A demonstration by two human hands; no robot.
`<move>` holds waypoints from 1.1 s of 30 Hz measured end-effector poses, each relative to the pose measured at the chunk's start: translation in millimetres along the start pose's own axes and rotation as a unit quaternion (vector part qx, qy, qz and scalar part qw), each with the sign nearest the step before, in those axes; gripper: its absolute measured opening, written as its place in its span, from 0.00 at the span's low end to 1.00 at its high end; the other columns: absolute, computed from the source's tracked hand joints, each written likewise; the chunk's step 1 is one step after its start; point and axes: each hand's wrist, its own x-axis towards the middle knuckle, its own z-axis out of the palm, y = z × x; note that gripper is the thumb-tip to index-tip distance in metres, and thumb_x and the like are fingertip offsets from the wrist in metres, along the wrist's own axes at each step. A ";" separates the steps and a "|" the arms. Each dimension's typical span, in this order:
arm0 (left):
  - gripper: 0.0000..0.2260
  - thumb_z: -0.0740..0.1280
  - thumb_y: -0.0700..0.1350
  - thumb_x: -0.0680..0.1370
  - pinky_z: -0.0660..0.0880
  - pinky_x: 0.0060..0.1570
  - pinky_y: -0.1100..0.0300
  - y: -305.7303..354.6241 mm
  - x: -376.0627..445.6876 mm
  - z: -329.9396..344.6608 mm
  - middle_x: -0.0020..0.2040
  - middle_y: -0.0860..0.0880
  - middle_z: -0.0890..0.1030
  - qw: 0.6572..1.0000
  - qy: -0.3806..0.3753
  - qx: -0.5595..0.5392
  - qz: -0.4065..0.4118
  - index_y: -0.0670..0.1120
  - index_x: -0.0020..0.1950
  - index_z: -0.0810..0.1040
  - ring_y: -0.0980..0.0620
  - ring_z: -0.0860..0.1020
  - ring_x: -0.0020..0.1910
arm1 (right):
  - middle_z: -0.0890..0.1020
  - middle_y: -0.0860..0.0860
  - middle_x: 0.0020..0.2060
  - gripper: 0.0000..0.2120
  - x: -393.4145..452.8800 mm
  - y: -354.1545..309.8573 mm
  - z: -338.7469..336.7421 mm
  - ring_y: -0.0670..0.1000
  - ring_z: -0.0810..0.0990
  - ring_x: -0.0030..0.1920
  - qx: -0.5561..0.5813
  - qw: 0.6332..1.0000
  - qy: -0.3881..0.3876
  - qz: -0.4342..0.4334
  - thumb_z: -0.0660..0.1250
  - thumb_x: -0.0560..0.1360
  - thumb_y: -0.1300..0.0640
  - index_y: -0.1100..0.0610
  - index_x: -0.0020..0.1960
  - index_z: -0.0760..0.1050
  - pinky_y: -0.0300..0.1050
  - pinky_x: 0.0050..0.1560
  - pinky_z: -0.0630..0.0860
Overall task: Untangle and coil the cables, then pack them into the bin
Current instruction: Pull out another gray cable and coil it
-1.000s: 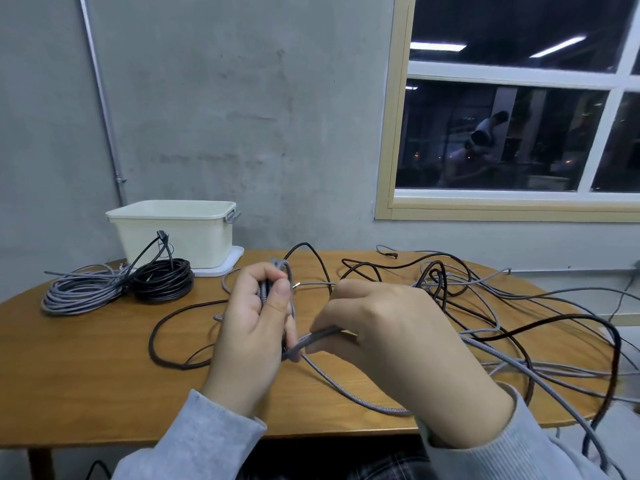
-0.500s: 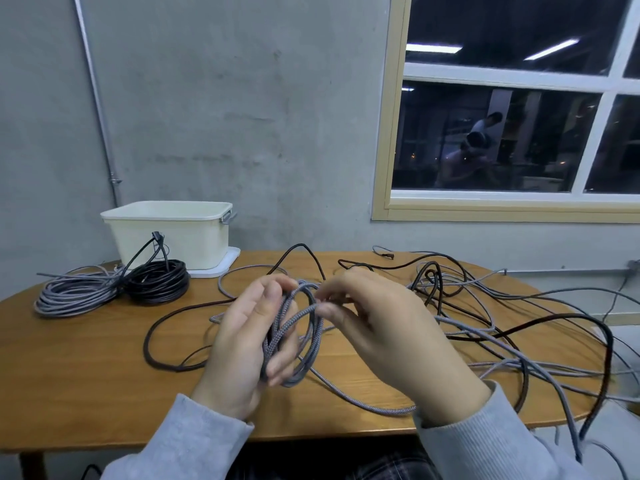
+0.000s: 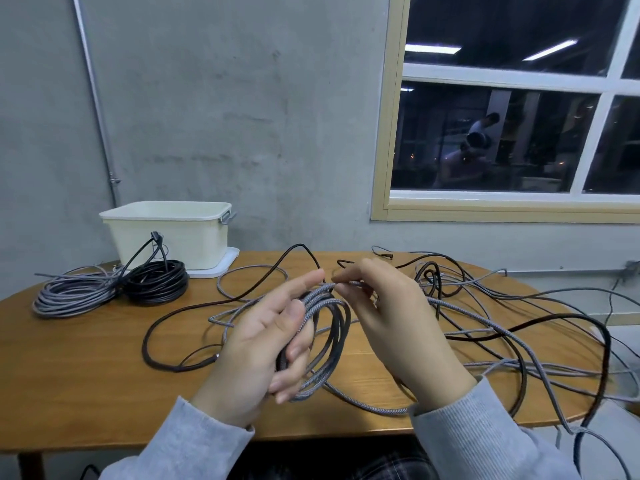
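Note:
A grey braided cable (image 3: 327, 332) forms a small coil of several loops above the table's front. My left hand (image 3: 266, 344) holds that coil, lower fingers curled round the loops, index finger stretched out. My right hand (image 3: 388, 320) pinches the same cable at the top of the coil, and the strand trails off to the right. A tangle of grey and black cables (image 3: 491, 317) covers the right half of the wooden table (image 3: 86, 368). The cream bin (image 3: 169, 233) stands at the back left.
A finished grey coil (image 3: 69, 296) and a black coil (image 3: 156, 284) lie side by side in front of the bin. A loose black cable (image 3: 152, 337) loops across the middle. Cables hang over the table's right edge. A window fills the upper right wall.
The coil in my left hand has gained loops and grown wider. My right hand has risen from low in front to the top of the coil, bringing the grey strand with it.

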 end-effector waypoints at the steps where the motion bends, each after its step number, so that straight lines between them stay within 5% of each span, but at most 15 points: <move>1: 0.28 0.77 0.60 0.64 0.64 0.17 0.69 0.1 -0.1 -0.4 0.27 0.50 0.66 1.000 0.007 -0.009 -0.001 0.53 0.62 0.79 0.59 0.60 0.16 | 0.79 0.44 0.43 0.03 -1.1 1.8 0.8 0.46 0.77 0.45 0.002 1.000 -0.003 0.005 0.65 0.77 0.55 0.51 0.49 0.77 0.52 0.45 0.76; 6: 0.29 0.78 0.59 0.63 0.63 0.17 0.70 2.5 -0.3 -0.2 0.24 0.52 0.64 0.999 0.028 -0.031 0.010 0.50 0.61 0.80 0.60 0.59 0.15 | 0.79 0.42 0.46 0.11 -3.2 6.3 -0.5 0.41 0.77 0.48 0.010 1.000 -0.008 0.020 0.64 0.78 0.61 0.50 0.55 0.80 0.38 0.47 0.75; 12: 0.28 0.79 0.56 0.63 0.62 0.16 0.70 12.4 -1.3 -3.4 0.25 0.52 0.64 0.994 0.061 -0.070 0.057 0.48 0.60 0.80 0.60 0.59 0.14 | 0.76 0.43 0.41 0.19 -4.2 16.1 -7.0 0.42 0.75 0.42 -0.041 0.999 0.003 0.012 0.63 0.77 0.66 0.49 0.62 0.78 0.35 0.40 0.73; 15: 0.17 0.73 0.51 0.69 0.61 0.15 0.72 21.0 -0.5 -4.8 0.24 0.53 0.63 0.983 0.111 -0.101 0.101 0.49 0.57 0.81 0.61 0.59 0.14 | 0.79 0.46 0.43 0.21 -5.5 25.0 -10.3 0.47 0.77 0.44 -0.084 0.996 -0.014 0.041 0.61 0.77 0.68 0.48 0.63 0.76 0.41 0.41 0.76; 18: 0.13 0.59 0.47 0.77 0.56 0.16 0.74 25.8 -0.2 -5.6 0.24 0.52 0.61 0.970 0.170 -0.122 0.127 0.49 0.54 0.81 0.61 0.55 0.14 | 0.81 0.47 0.47 0.17 -6.7 30.3 -13.1 0.48 0.79 0.47 -0.109 0.989 -0.020 0.101 0.60 0.79 0.62 0.47 0.64 0.75 0.43 0.44 0.77; 23: 0.13 0.55 0.46 0.79 0.55 0.16 0.74 30.4 0.8 -4.7 0.24 0.53 0.61 0.962 0.191 -0.130 0.146 0.50 0.51 0.79 0.56 0.48 0.19 | 0.78 0.45 0.33 0.08 -4.3 28.9 -18.1 0.46 0.77 0.33 -0.142 0.968 -0.002 0.209 0.62 0.77 0.46 0.50 0.48 0.71 0.44 0.34 0.78; 27: 0.12 0.54 0.46 0.80 0.57 0.15 0.73 25.6 2.6 -5.4 0.25 0.53 0.62 0.958 0.205 -0.128 0.155 0.50 0.48 0.78 0.60 0.54 0.15 | 0.79 0.47 0.34 0.09 -5.6 8.8 -10.8 0.50 0.78 0.35 -0.183 0.968 -0.054 0.164 0.63 0.78 0.47 0.50 0.42 0.70 0.46 0.35 0.78; 33: 0.10 0.55 0.46 0.80 0.58 0.17 0.72 22.5 4.4 -7.8 0.26 0.52 0.63 0.947 0.243 -0.104 0.183 0.49 0.43 0.75 0.60 0.58 0.16 | 0.77 0.46 0.37 0.08 -3.6 -20.9 -9.3 0.48 0.75 0.40 -0.203 0.963 -0.155 0.081 0.59 0.80 0.49 0.51 0.46 0.71 0.38 0.38 0.71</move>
